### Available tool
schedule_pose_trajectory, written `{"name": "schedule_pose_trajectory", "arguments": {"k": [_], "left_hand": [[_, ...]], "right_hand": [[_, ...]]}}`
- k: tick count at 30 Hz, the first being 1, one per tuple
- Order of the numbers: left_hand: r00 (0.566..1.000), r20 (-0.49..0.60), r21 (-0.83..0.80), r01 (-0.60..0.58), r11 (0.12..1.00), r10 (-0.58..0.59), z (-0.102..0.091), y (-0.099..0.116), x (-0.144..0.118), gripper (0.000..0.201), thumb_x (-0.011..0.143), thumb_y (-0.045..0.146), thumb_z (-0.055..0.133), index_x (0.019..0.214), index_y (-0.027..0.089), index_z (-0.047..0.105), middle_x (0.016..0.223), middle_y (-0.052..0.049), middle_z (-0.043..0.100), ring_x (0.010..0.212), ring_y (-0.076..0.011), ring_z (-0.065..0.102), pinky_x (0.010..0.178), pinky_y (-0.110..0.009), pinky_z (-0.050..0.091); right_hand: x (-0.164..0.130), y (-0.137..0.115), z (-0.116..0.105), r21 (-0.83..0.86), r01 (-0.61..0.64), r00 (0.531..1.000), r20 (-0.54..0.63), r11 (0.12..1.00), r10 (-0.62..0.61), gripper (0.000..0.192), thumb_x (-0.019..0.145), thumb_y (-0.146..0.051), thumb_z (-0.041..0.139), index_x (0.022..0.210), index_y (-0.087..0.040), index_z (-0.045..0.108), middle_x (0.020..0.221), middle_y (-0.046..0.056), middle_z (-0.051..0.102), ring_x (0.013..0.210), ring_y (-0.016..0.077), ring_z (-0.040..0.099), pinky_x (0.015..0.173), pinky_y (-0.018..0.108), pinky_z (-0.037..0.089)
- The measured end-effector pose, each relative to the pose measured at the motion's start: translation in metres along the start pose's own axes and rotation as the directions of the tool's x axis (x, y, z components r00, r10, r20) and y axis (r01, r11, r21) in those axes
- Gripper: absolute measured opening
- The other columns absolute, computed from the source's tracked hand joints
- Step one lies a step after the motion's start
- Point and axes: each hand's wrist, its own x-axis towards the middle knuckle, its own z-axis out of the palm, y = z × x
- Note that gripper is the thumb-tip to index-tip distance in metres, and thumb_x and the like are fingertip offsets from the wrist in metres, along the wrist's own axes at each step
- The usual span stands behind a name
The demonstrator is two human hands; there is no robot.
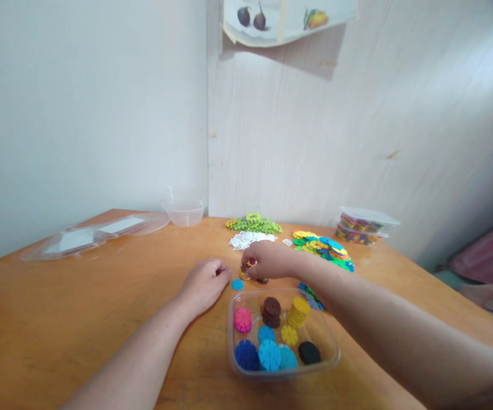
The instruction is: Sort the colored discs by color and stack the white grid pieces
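My right hand point(265, 259) reaches over the table, its fingers bent around a brown notched disc. Under and beside its fingertips lie more brown and yellowish discs point(244, 272), partly covered by the hand. My left hand point(209, 282) rests on the wood with its fingers curled in; whatever they may hold is hidden. A single blue disc point(237, 284) lies just right of it. Nearest me stands a clear plastic box point(335, 357) with discs sorted by colour: a brown stack point(271, 311), a yellow stack point(299, 311), pink discs point(243, 320), several blues and black discs point(309, 353).
Behind my hands are a white pile of flat pieces point(250, 240) and a green pile point(257, 225). Mixed discs point(325, 247) heap at right, before stacked lidded boxes point(361, 225). A clear tub point(185, 210) and flat lids point(75, 241) lie left, near the wall.
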Motion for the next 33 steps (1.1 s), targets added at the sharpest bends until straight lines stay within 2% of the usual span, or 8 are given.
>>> {"name": "schedule_pose_trajectory", "arguments": {"k": [6,11,15,22,25,27,29,33], "left_hand": [[1.0,0.002,-0.01,-0.007,1.0,0.007,-0.001,0.001,-0.001,0.025,0.081,0.035,0.048,0.065,0.019,0.057,0.066,0.0,0.059,0.067,-0.0158,0.055,0.059,-0.024,0.035],[1.0,0.0,-0.045,-0.019,0.999,0.019,-0.002,0.003,-0.001,0.024,0.08,0.034,0.047,0.065,0.019,0.056,0.067,0.0,0.061,0.069,-0.0162,0.056,0.06,-0.024,0.036],[1.0,0.002,-0.058,0.013,0.998,-0.013,-0.005,0.008,-0.002,0.023,0.078,0.036,0.049,0.062,0.019,0.054,0.068,-0.001,0.062,0.07,-0.0166,0.056,0.06,-0.024,0.036],[1.0,0.006,-0.079,0.03,0.996,-0.029,-0.006,0.01,-0.002,0.023,0.077,0.037,0.05,0.063,0.019,0.056,0.068,-0.001,0.063,0.07,-0.0173,0.056,0.061,-0.024,0.037],[1.0,0.002,-0.082,0.025,0.996,-0.025,-0.005,0.008,-0.002,0.023,0.077,0.036,0.05,0.063,0.019,0.056,0.068,-0.001,0.063,0.069,-0.0171,0.056,0.06,-0.024,0.036],[1.0,0.0,-0.085,0.028,0.996,-0.028,-0.004,0.007,-0.001,0.024,0.078,0.037,0.05,0.064,0.019,0.057,0.068,-0.001,0.062,0.069,-0.0171,0.056,0.06,-0.024,0.036],[1.0,-0.004,-0.087,0.029,0.996,-0.03,-0.004,0.006,-0.001,0.024,0.078,0.037,0.05,0.065,0.019,0.057,0.069,-0.001,0.062,0.07,-0.0171,0.056,0.061,-0.024,0.036],[1.0,-0.008,-0.075,0.025,0.997,-0.025,-0.002,0.004,-0.001,0.024,0.079,0.037,0.05,0.065,0.019,0.057,0.069,-0.001,0.062,0.071,-0.0167,0.055,0.062,-0.025,0.036]], "right_hand": [[-0.043,-0.004,-0.014,0.112,0.117,0.981,-0.171,0.987,-0.097,0.027,0.077,-0.026,0.061,0.102,-0.024,0.071,0.099,0.003,0.069,0.086,0.0176,0.06,0.073,0.026,0.041],[-0.09,-0.013,-0.018,0.124,0.19,0.966,-0.201,0.974,-0.162,0.021,0.083,-0.025,0.059,0.101,-0.026,0.07,0.098,0.002,0.065,0.088,0.0165,0.058,0.078,0.028,0.041],[-0.108,-0.016,-0.012,0.099,0.153,0.97,-0.204,0.983,-0.13,0.022,0.084,-0.026,0.06,0.104,-0.027,0.068,0.1,0.003,0.062,0.089,0.0172,0.057,0.079,0.029,0.042],[-0.114,-0.02,-0.005,0.062,0.134,0.969,-0.217,0.989,-0.118,0.018,0.086,-0.031,0.059,0.1,-0.026,0.069,0.101,0.004,0.061,0.089,0.0183,0.057,0.08,0.032,0.042],[-0.115,-0.019,-0.006,0.069,0.134,0.964,-0.241,0.989,-0.114,0.029,0.085,-0.036,0.062,0.112,-0.027,0.066,0.106,0.005,0.062,0.093,0.0199,0.057,0.082,0.033,0.043],[-0.114,-0.014,-0.007,0.096,0.131,0.962,-0.253,0.987,-0.103,0.034,0.085,-0.038,0.062,0.118,-0.028,0.064,0.109,0.005,0.062,0.094,0.0197,0.058,0.082,0.032,0.043],[-0.11,-0.006,-0.007,0.129,0.115,0.962,-0.263,0.985,-0.077,0.032,0.087,-0.036,0.059,0.117,-0.028,0.065,0.109,0.005,0.064,0.093,0.0187,0.059,0.08,0.031,0.044],[-0.087,0.016,-0.002,0.197,0.007,0.961,-0.272,0.98,0.048,0.03,0.088,-0.037,0.057,0.113,-0.023,0.068,0.1,0.007,0.069,0.086,0.0181,0.061,0.073,0.029,0.046]]}}
